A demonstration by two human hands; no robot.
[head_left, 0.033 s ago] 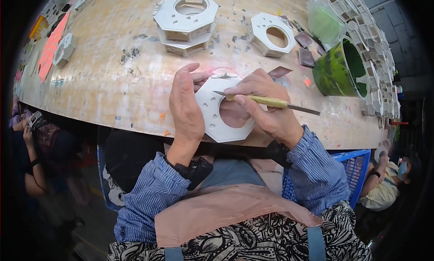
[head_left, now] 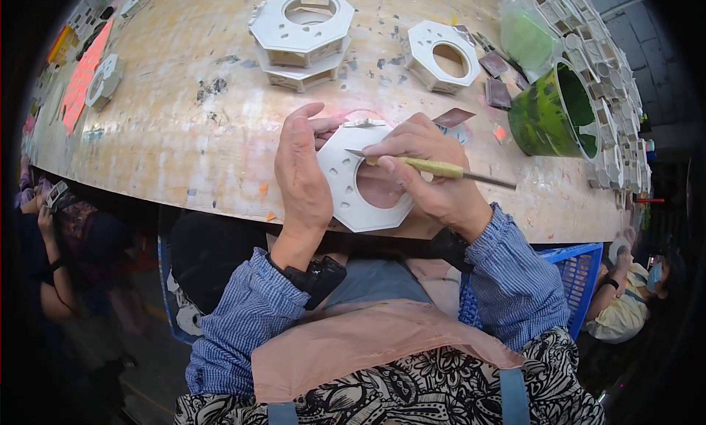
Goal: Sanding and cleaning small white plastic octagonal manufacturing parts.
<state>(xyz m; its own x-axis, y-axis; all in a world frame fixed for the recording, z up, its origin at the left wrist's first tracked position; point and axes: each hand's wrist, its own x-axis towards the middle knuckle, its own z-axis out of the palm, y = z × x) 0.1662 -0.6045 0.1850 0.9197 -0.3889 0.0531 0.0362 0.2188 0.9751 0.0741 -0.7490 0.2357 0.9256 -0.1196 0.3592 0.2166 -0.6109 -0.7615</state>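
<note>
Left grip [head_left: 303,176] is wrapped around the edge of a flat white octagonal ring [head_left: 346,186] at the near rim of the scuffed wooden counter [head_left: 176,138], while my right grip [head_left: 430,176] pinches a thin yellow-handled tool [head_left: 434,168] across its round hole. Nothing differs from the earlier frame.

The left hand [head_left: 303,176] covers the left edge of the white octagonal frame [head_left: 360,193], and the right hand [head_left: 430,176] hides its right side. The tool's [head_left: 441,169] tip (near the frame's top) is too small to make out. The green bucket's [head_left: 551,116] contents cannot be told.
</note>
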